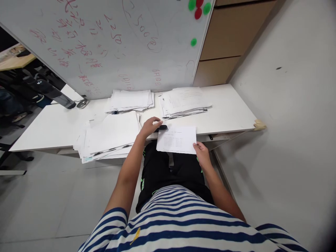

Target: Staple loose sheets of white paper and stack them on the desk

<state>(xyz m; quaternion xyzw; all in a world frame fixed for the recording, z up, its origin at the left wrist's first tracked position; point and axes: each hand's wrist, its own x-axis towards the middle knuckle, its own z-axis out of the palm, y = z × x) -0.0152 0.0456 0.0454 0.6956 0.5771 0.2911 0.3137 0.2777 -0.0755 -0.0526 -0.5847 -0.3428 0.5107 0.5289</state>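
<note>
Pinching paper at right edge: right hand. Left hand at black tool, paper's far-left corner; grip unclear. Stacks on desk.

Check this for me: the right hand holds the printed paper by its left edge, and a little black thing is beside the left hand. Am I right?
Not quite: the head view shows the right hand holding the printed paper by its right edge, not its left edge. A little black thing is beside the left hand.
</note>
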